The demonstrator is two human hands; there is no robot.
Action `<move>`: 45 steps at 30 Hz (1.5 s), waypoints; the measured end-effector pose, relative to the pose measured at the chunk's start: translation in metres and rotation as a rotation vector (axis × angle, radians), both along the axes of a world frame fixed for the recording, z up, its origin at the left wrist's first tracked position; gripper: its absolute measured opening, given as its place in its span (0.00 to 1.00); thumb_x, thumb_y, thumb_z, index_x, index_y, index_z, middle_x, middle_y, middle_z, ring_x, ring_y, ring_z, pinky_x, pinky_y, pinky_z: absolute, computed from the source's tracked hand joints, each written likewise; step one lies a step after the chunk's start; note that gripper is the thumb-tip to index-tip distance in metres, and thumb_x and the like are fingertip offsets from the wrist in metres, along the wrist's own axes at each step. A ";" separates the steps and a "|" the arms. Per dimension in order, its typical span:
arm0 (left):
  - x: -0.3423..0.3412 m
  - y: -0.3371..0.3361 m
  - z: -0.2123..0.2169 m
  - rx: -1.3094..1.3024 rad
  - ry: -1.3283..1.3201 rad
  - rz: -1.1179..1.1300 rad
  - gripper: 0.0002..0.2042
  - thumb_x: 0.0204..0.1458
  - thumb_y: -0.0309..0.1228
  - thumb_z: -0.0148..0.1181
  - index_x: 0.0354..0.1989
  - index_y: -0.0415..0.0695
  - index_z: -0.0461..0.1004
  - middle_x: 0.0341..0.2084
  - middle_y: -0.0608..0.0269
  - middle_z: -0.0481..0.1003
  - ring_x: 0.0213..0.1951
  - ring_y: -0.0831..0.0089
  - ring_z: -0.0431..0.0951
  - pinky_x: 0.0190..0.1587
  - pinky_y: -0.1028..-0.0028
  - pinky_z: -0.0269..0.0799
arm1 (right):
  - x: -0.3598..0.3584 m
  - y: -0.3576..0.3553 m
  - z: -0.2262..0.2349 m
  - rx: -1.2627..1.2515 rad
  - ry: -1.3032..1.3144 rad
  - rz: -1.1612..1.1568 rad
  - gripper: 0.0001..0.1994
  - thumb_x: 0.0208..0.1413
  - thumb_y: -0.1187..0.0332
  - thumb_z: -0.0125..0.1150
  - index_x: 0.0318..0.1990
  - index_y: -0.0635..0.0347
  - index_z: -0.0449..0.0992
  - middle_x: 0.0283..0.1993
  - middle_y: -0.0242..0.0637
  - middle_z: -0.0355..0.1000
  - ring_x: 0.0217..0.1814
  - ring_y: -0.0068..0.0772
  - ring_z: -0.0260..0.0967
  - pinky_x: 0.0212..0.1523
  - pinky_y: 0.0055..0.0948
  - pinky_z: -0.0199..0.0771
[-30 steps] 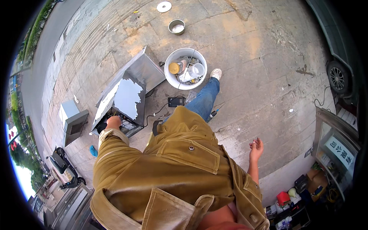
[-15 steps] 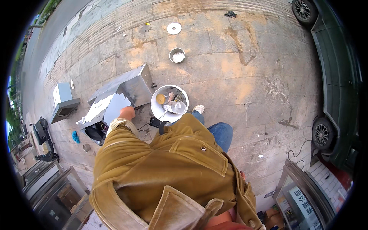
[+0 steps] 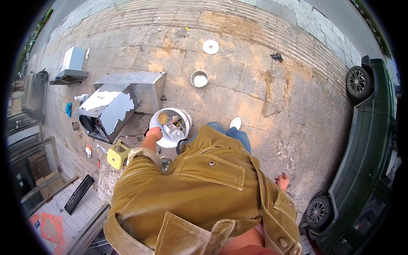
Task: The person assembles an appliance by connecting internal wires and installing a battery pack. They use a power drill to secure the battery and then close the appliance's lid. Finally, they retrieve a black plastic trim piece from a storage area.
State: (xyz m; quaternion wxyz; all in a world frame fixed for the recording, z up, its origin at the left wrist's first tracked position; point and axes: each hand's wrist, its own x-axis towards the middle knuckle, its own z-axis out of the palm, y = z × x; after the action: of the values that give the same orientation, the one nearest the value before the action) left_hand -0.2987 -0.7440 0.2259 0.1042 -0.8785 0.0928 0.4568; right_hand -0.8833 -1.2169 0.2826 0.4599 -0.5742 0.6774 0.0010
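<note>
My left hand (image 3: pixel 154 135) reaches down to the near left rim of a white bucket (image 3: pixel 187 120) on the pavement. Its fingers are curled; I cannot see whether they grip the rim. The bucket holds several bottles and an orange-capped container (image 3: pixel 163 118). My right hand (image 3: pixel 282 181) hangs at my side beyond the mustard jacket, fingers loosely apart and holding nothing.
A shiny metal box (image 3: pixel 127 95) lies left of the bucket, with a yellow stool (image 3: pixel 117 155) below it. A small metal bowl (image 3: pixel 199 78) and a white disc (image 3: pixel 211 46) lie farther out. A dark green car (image 3: pixel 374 140) stands at right. Another metal box (image 3: pixel 71 66) is far left.
The view has swung and the car has come in at right. My left hand moved from the metal box to the bucket's rim. My right hand hangs at my side again.
</note>
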 end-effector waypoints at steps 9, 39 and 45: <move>-0.029 -0.047 -0.002 -0.019 0.007 0.453 0.15 0.48 0.32 0.51 0.44 0.44 0.76 0.45 0.49 0.74 0.49 0.57 0.74 0.52 0.63 0.68 | 0.392 -0.294 0.031 -0.237 -0.143 0.484 0.20 0.54 0.72 0.53 0.55 0.66 0.65 0.39 0.38 0.73 0.30 0.24 0.71 0.28 0.22 0.70; 0.753 -0.422 -0.551 -0.683 -0.320 1.028 0.21 0.47 0.32 0.60 0.52 0.45 0.70 0.36 0.60 0.77 0.40 0.66 0.78 0.44 0.68 0.71 | 1.279 -0.152 -0.472 0.701 -0.247 1.052 0.16 0.54 0.78 0.52 0.51 0.69 0.67 0.39 0.38 0.71 0.33 0.20 0.69 0.35 0.21 0.70; 0.780 -0.460 -0.664 -0.522 -0.397 1.118 0.25 0.46 0.32 0.61 0.56 0.47 0.66 0.38 0.60 0.77 0.40 0.64 0.77 0.44 0.66 0.71 | 1.290 -0.179 -0.480 0.926 -0.095 0.818 0.14 0.56 0.77 0.53 0.50 0.69 0.67 0.39 0.38 0.71 0.36 0.20 0.69 0.40 0.22 0.71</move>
State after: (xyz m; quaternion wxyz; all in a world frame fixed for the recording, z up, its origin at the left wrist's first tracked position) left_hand 0.4811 -1.2042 -0.4381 -0.3513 -0.8585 -0.2918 0.2333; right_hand 0.4065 -1.3961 -0.1971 0.6534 -0.5274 0.3105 0.4455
